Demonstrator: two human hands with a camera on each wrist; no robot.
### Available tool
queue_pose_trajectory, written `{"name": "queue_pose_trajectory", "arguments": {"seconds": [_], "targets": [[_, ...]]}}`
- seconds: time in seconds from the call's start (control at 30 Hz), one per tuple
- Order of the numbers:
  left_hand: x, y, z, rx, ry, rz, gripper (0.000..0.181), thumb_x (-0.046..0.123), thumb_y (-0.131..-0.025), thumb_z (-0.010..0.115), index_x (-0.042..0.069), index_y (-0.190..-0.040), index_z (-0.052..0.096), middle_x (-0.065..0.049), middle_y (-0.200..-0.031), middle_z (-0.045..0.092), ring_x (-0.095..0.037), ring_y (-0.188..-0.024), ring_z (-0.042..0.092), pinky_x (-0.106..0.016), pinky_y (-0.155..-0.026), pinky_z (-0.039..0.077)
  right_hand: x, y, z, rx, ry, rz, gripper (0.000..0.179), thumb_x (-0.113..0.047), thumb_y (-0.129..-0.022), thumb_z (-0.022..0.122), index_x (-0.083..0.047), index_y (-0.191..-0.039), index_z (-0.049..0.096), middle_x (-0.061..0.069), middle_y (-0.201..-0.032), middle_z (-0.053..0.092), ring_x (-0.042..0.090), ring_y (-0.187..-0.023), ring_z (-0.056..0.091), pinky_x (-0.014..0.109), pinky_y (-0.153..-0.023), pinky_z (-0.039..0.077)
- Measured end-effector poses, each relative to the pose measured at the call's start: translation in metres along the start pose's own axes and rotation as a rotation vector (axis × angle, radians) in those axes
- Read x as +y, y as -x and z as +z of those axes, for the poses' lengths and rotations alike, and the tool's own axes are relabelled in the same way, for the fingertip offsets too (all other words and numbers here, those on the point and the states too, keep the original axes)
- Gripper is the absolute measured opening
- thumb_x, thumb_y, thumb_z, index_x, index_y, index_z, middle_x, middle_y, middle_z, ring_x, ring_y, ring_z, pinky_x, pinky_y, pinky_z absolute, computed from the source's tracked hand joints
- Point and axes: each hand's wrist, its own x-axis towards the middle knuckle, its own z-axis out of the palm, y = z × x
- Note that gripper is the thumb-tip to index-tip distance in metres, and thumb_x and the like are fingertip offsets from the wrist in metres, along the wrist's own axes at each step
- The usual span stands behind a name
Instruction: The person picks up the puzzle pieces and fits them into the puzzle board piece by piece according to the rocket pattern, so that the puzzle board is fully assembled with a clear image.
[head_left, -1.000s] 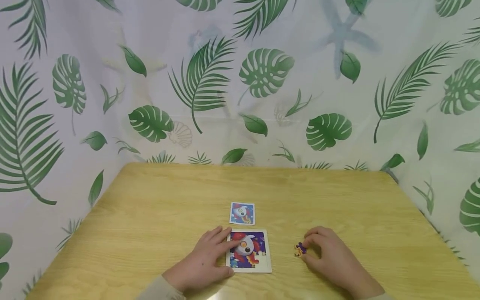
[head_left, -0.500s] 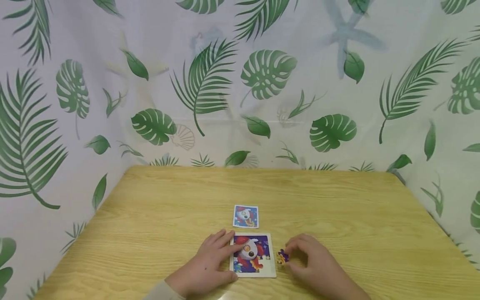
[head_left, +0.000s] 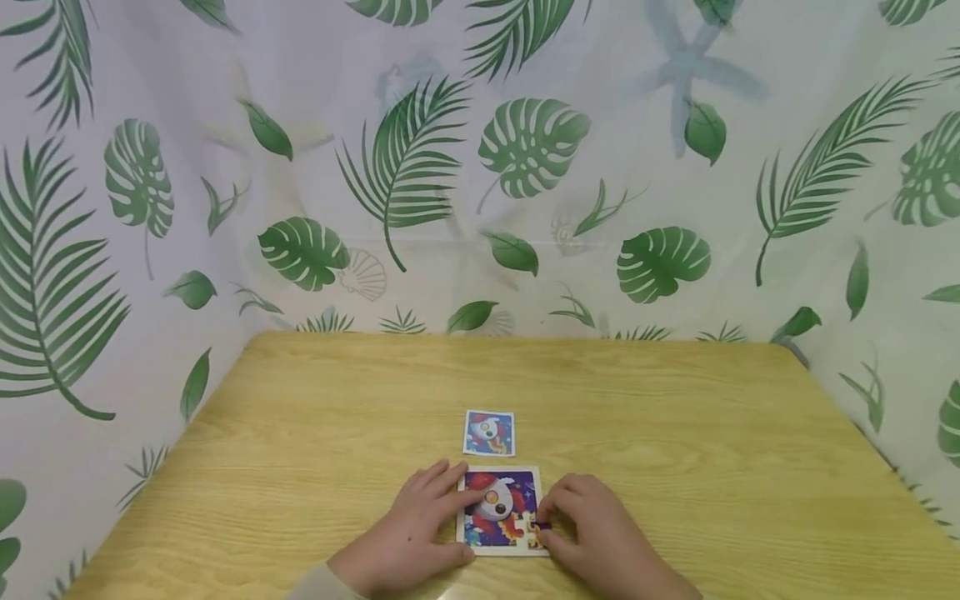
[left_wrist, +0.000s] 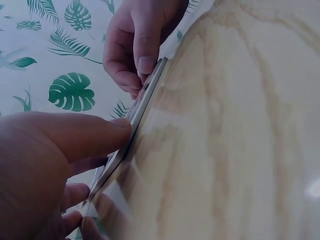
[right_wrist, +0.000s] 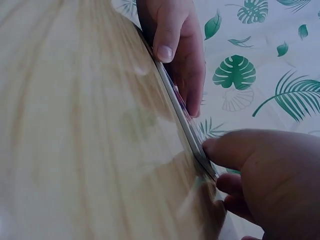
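Observation:
In the head view a pale-framed jigsaw puzzle point(head_left: 506, 551) lies flat on the table, showing a white and red rocket on purple. My left hand point(head_left: 422, 521) rests along its left side, index finger on the picture and thumb at the near left corner. A loose puzzle piece point(head_left: 533, 537), purple with yellow-orange flames, is pinched by my right hand point(head_left: 596, 533) over the lower right part of the puzzle. Its fingers partly cover the piece; whether it sits in the gap cannot be told. Both wrist views show the puzzle's edge point(left_wrist: 142, 107) side-on, with the piece hidden.
Just beyond the puzzle lies a small picture card point(head_left: 490, 433) with the same rocket. The wooden table point(head_left: 360, 392) reaches back to a white curtain point(head_left: 442, 292) printed with green leaves.
My right hand has carried the puzzle piece leftward from the table on the right to the puzzle's lower right part. My left hand has stayed on the puzzle's left side.

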Motion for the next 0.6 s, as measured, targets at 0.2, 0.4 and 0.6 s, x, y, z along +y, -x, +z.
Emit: {"name": "queue_pose_trajectory", "arguments": {"seconds": [0.2, 0.4, 0.6], "targets": [[0.0018, -0.0001, -0.001, -0.006, -0.012, 0.003, 0.069, 0.05, -0.092, 0.066, 0.036, -0.155, 0.042, 0.0, -0.168, 0.016, -0.03, -0.154, 0.005, -0.059, -0.12, 0.005, -0.0026, -0.0005, 0.005, 0.018, -0.007, 0.042, 0.015, -0.031, -0.088, 0.079, -0.038, -0.09, 0.066, -0.021, -0.1, 0.052, 0.007, -0.098, 0.048, 0.041, -0.093, 0.046], [0.0025, -0.0022, -0.0029, -0.017, -0.006, 0.012, 0.07, 0.05, -0.092, 0.065, 0.035, -0.155, 0.041, -0.001, -0.169, 0.013, -0.029, -0.154, 0.003, -0.058, -0.12, 0.005, -0.0058, -0.0015, 0.0026, 0.034, 0.002, 0.061, 0.018, -0.027, -0.087, 0.081, -0.037, -0.087, 0.066, -0.019, -0.099, 0.052, 0.009, -0.097, 0.048, 0.041, -0.092, 0.046], [0.0006, 0.0019, -0.0001, -0.015, -0.015, 0.003, 0.07, 0.05, -0.091, 0.066, 0.034, -0.155, 0.043, -0.002, -0.169, 0.014, -0.03, -0.154, 0.004, -0.057, -0.12, 0.004, -0.0079, -0.0024, 0.0085, 0.023, -0.012, 0.073, 0.018, -0.028, -0.087, 0.081, -0.037, -0.086, 0.065, -0.019, -0.098, 0.052, 0.009, -0.097, 0.049, 0.041, -0.092, 0.045]]}}
